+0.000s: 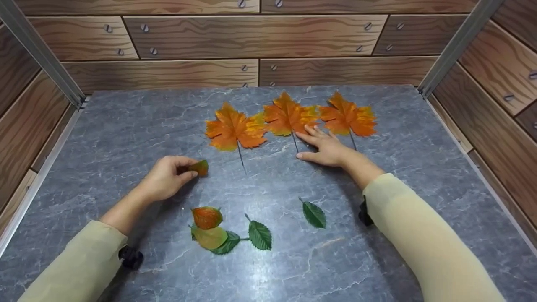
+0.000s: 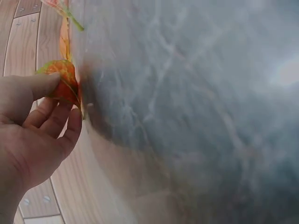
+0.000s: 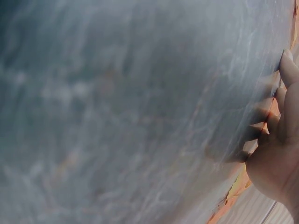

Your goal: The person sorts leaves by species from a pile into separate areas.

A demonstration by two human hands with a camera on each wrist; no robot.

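Between thumb and fingers, my left hand [image 1: 168,178] pinches a small orange-and-green artificial leaf [image 1: 201,168]; the left wrist view shows its orange-red face. My right hand [image 1: 325,147] lies with fingers spread, fingertips at the lower edge of the middle orange maple leaf [image 1: 287,113] and thumb beside its stem. To either side are a left maple leaf [image 1: 230,128] and a right maple leaf [image 1: 348,117], in a row with stems toward me. The right leaf's stem runs partly behind my right hand. Whether the right fingers press on the leaf is hard to tell.
Nearer me, an orange-red leaf [image 1: 207,218] overlaps a yellow-green leaf [image 1: 211,238], which partly covers a dark green leaf [image 1: 228,244]. Another green leaf [image 1: 260,235] lies beside them, and a lone green leaf [image 1: 314,215] lies farther right. Wood-patterned panels [image 1: 251,37] enclose the grey marbled table [image 1: 138,113].
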